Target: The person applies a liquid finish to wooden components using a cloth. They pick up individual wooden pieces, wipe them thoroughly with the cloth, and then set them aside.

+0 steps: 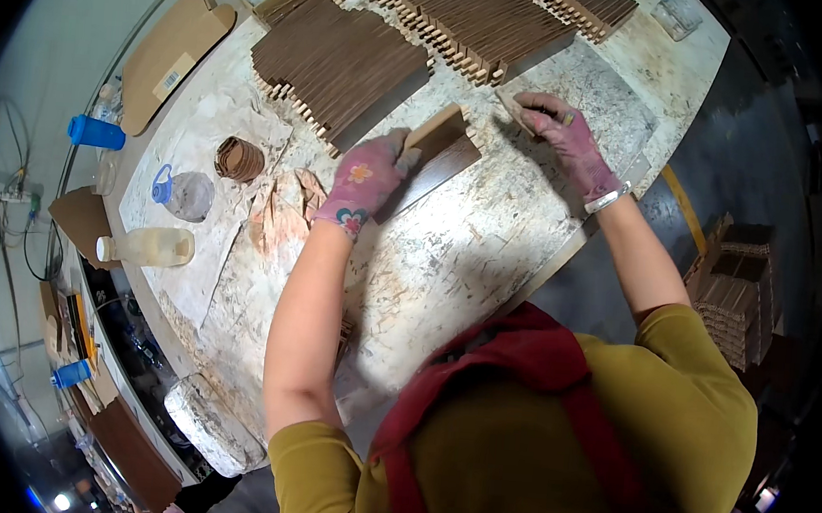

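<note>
My left hand (364, 182), in a pink flowered glove, presses a light sanding block (436, 131) against a dark brown wooden panel (441, 170) lying on the worn white workbench (487, 252). My right hand (561, 132), in a purple glove, rests on the bench to the right of the panel; a thin pale stick shows under its fingers. Both forearms reach up from my body at the bottom of the view.
Stacks of brown slotted wooden panels (344, 61) (490, 19) fill the far bench. A stained rag (284, 211), a roll of brown discs (239, 160), a clear jug (185, 193) and a plastic bottle (150, 246) lie left. More stacked pieces (737, 298) stand at right.
</note>
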Available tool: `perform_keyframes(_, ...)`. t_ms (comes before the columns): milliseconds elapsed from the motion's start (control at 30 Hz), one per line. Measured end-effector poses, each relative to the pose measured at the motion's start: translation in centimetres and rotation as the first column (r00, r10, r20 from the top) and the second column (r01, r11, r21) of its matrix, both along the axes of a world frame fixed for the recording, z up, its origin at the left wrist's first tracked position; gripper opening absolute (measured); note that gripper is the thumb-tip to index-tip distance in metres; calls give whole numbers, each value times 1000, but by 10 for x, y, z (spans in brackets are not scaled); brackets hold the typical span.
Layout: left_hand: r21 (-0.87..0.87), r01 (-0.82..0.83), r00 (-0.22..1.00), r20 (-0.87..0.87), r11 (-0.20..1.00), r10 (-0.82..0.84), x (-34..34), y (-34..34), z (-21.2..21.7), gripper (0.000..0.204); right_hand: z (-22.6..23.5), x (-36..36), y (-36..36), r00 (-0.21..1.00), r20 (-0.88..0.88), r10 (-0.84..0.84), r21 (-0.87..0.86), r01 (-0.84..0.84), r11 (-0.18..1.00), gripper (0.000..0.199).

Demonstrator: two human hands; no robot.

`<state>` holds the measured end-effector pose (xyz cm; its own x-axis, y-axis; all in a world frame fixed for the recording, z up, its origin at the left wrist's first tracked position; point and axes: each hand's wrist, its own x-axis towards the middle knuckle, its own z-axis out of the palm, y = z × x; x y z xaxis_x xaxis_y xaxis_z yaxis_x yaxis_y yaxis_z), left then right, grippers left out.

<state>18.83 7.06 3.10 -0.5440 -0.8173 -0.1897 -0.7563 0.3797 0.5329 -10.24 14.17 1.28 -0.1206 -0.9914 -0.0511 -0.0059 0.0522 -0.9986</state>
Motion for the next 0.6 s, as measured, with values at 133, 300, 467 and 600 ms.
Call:
perform_keyframes(133, -2, -38, 975, -218, 999, 37, 10, 1, -3, 41, -11, 11, 7, 972, 234, -24, 78, 6, 997, 41)
perform_keyframes(300, -288, 19, 999, -23, 957, -27, -3, 20, -46, 56, -26, 25, -1, 999, -52, 7, -21, -8, 1000, 41)
perform_keyframes(467, -444, -21, 996, 71, 896, 59, -14, 44, -73, 78, -26, 47, -23, 851, -525, 23, -75, -72, 995, 44)
perform_keyframes(600, -460, 12, 991, 127, 888, 52, -15, 49, -64, 86, -27, 60, -14, 813, -582, 15, -145, -122, 982, 35)
